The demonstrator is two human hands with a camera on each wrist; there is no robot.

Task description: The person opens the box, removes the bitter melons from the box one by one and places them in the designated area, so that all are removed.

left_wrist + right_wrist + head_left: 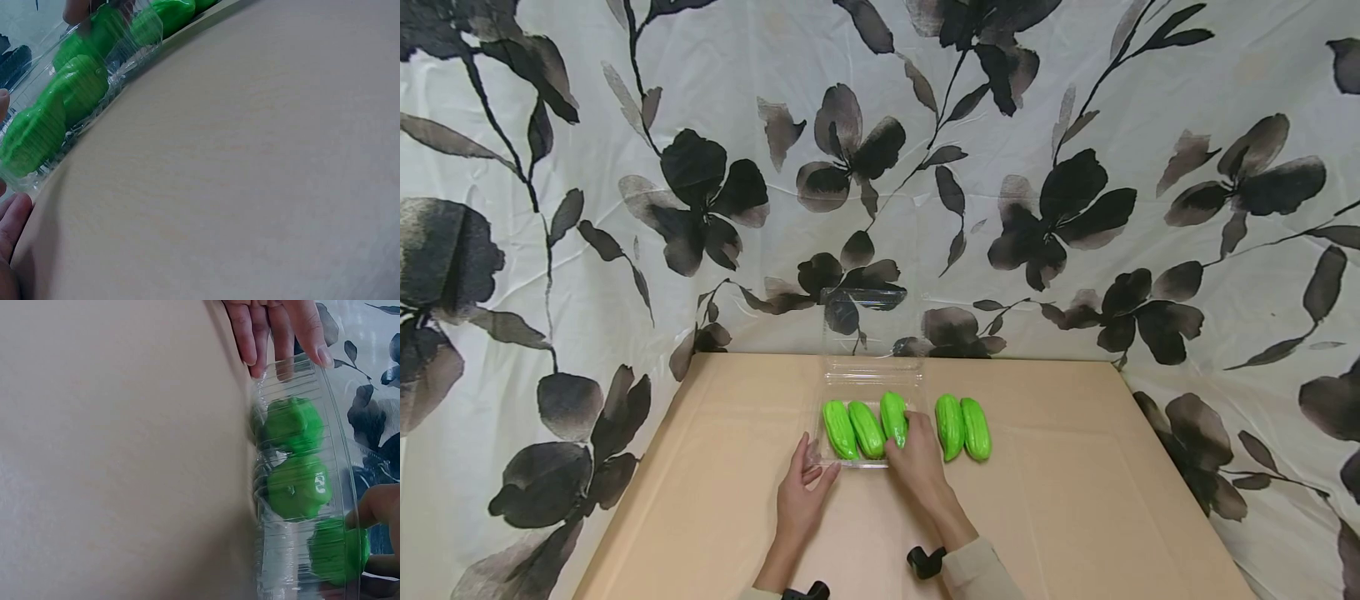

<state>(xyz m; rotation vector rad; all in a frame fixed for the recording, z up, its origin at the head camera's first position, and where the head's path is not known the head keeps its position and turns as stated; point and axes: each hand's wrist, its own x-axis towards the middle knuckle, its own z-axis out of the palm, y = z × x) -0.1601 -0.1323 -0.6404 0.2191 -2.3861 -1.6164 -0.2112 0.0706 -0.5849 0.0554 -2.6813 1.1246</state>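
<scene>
A clear plastic clamshell container [868,377] sits with its lid raised at the back. Two green cucumbers [840,430] lie side by side in its left part. My right hand [919,460] grips a third green cucumber [892,415] over the container's right part; through the wall in the right wrist view, that cucumber [334,550] sits apart from the other two. At the near left corner, my left hand [802,492] holds the container, thumb at the rim and fingers along the outside. Right of the container, two more cucumbers [963,427] lie together on the table.
A light tan table [737,417] carries everything. Behind it hangs a white cloth [940,225] with dark floral print, close to the raised lid [865,321]. Black straps [925,562] circle both wrists.
</scene>
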